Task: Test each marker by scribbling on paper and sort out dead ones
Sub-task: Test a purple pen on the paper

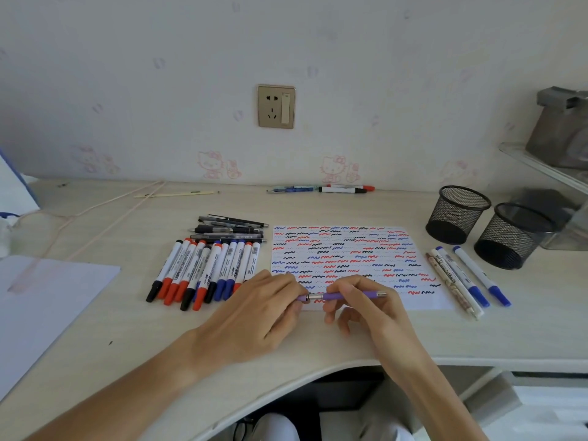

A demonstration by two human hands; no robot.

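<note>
Uncapping a purple pen (346, 295) over the scribble paper (353, 265).

Both grips clamped on it just above the paper's near edge: left hand (254, 316) pinching the cap end, right hand (366, 305) around the barrel. Best pulled straight apart, then scribbled in a bare patch; beyond, sorted markers (206, 272) left on the desk (397, 338).

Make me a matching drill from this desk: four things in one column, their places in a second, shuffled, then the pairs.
Things
1. purple pen
2. row of whiteboard markers
3. two mesh cups
4. wall socket

Places
A. far right of the desk
B. above the desk, on the wall
C. held in both hands over the scribbled paper's near edge
D. left of the paper

Pairs: 1-C, 2-D, 3-A, 4-B
</note>
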